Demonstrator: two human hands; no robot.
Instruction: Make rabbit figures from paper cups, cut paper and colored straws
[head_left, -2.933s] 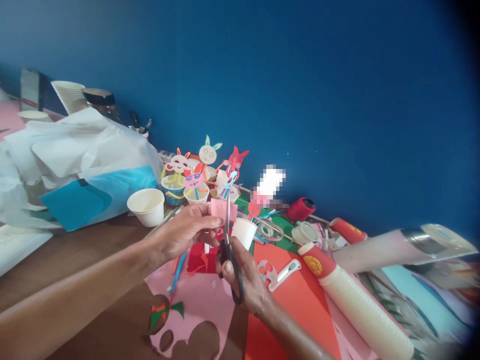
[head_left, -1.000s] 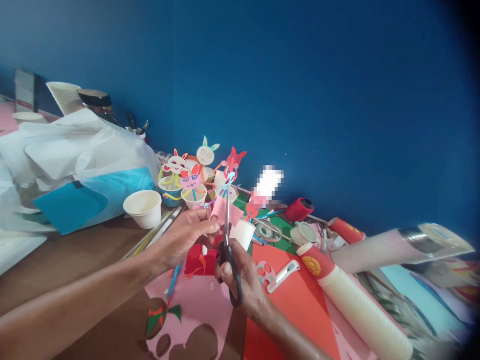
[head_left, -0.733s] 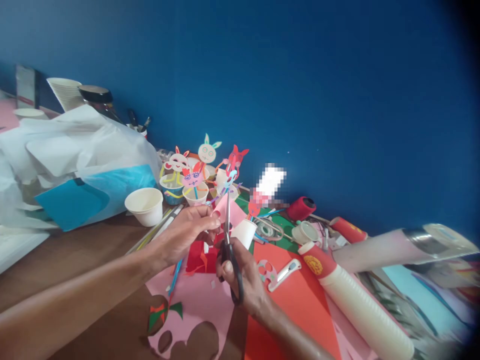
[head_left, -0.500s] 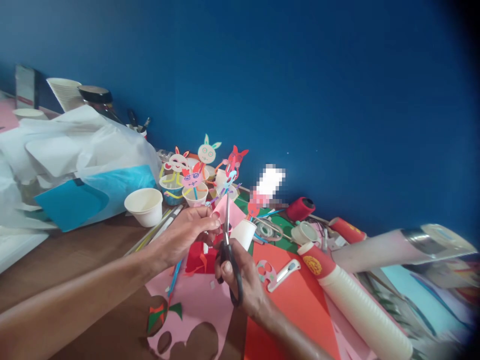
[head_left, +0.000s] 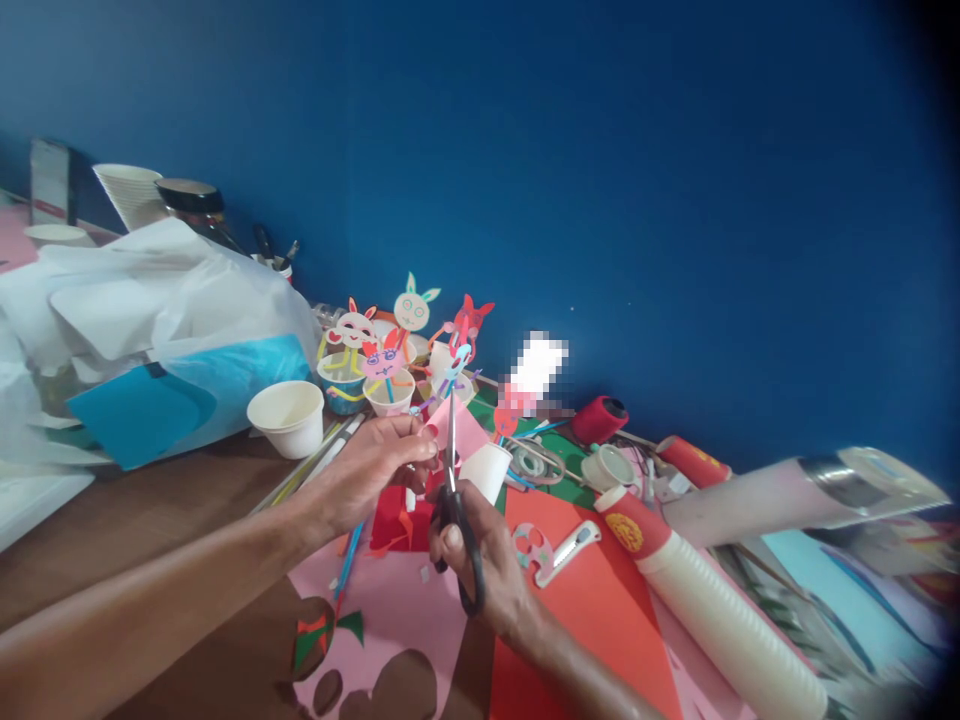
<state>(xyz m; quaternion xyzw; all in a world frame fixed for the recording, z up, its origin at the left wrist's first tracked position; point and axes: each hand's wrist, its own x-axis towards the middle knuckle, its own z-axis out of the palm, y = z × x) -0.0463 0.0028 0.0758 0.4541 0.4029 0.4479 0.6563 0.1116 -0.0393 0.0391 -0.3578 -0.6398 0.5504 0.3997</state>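
Paper (head_left: 468, 432) tilted vs. earlier, pinched by L hand (head_left: 379, 468)

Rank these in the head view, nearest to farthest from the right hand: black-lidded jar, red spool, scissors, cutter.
1. Scissors, in the right hand.
2. Cutter, to its right.
3. Red spool, farther back, right.
4. Black-lidded jar, far back, left.

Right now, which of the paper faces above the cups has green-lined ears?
The pale round face, highest of the group. The white face left of it, the pink face below and the red face on its right all show red there.
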